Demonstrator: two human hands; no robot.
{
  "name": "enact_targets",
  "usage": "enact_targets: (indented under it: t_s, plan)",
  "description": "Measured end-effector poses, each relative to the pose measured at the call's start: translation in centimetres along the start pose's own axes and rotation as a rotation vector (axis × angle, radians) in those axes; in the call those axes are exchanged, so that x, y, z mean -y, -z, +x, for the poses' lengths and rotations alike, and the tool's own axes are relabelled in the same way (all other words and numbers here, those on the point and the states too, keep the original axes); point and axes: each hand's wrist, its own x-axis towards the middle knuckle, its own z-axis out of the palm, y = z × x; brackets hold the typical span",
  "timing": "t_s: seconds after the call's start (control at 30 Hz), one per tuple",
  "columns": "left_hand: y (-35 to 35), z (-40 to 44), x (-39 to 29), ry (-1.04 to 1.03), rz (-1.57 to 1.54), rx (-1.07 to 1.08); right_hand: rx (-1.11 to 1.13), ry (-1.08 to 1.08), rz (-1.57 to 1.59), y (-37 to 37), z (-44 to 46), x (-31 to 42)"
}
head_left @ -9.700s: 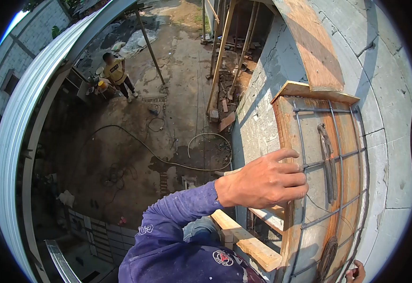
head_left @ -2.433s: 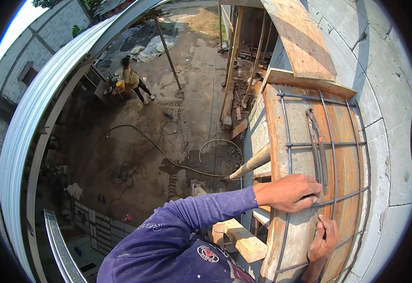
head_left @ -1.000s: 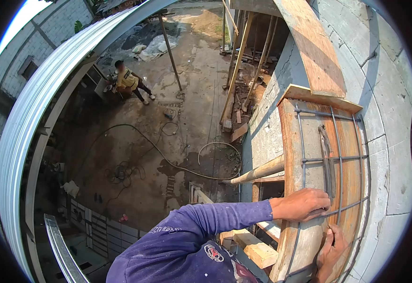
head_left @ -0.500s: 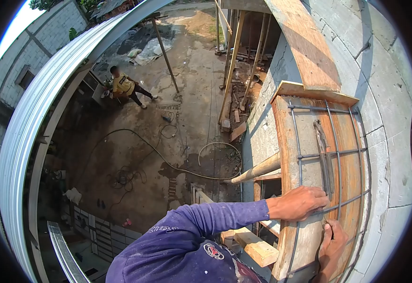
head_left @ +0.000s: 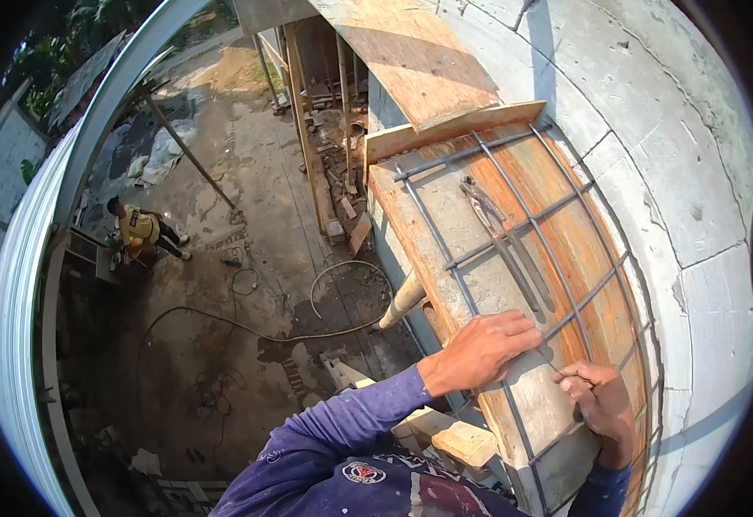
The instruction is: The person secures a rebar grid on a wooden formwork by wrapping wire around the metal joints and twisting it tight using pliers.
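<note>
My left hand (head_left: 486, 351) lies over the rebar grid (head_left: 553, 263), its fingers curled together at a crossbar. What sits under those fingers is hidden. Just to the right, my right hand (head_left: 598, 396) is closed in a pinch, with what looks like a thin wire running from its fingertips toward the left hand. Beyond both hands, long-handled pincers (head_left: 518, 272) rest on the grid, lying lengthwise with their jaws pointing away from me. Beneath the bars is a wooden formwork trough (head_left: 592, 250) with a grey, partly rusty-brown bottom.
A block wall (head_left: 721, 284) curves along the right. A plywood sheet (head_left: 419, 65) adjoins the far end of the formwork. To the left is a drop to the ground, where a person (head_left: 143, 228) stands near a long hose (head_left: 247, 326). A timber beam (head_left: 462, 439) sticks out below my left arm.
The view has turned and shifted, so the formwork appears further left and more of it shows. Both hands stay near the same crossbar; the right hand now sits slightly further from the left.
</note>
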Motion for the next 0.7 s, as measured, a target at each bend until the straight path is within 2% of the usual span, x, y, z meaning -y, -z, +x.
enact_targets:
  t_s: [0.07, 0.17, 0.23, 0.4, 0.47, 0.5, 0.53, 0.63, 0.7]
  plan:
    - [0.7, 0.5, -0.7, 0.028, 0.043, 0.078, -0.004, 0.036, -0.009, 0.7, -0.3, 1.2]
    - [0.7, 0.8, -0.8, 0.02, 0.008, 0.022, -0.095, 0.253, -0.097, 0.2, -0.3, 0.1]
    - [0.9, 0.9, -1.0, 0.055, -0.003, 0.009, -0.177, 0.288, -0.132, -1.4, 0.4, -0.3]
    - [1.2, 1.4, -1.6, 0.072, -0.046, 0.057, -0.183, 0.281, -0.117, -0.4, -0.2, 0.5]
    - [1.6, 3.1, -3.3, 0.054, -0.039, 0.048, -0.359, 0.256, -0.246, 1.1, -0.4, -0.4]
    - [1.9, 4.1, -4.1, 0.05, -0.027, 0.029, -0.38, 0.251, -0.241, 2.0, -0.2, -1.4]
    - [2.2, 5.2, -4.3, 0.041, -0.032, 0.043, -0.492, 0.223, -0.23, 2.8, 0.0, -3.1]
    - [2.6, 10.9, -2.7, -0.115, 0.111, 0.208, -0.73, 0.107, -0.234, 4.3, 2.2, -8.8]
    - [0.7, 15.1, 0.0, -0.174, 0.155, 0.312, -0.771, 0.03, -0.219, 4.3, 4.0, -11.0]
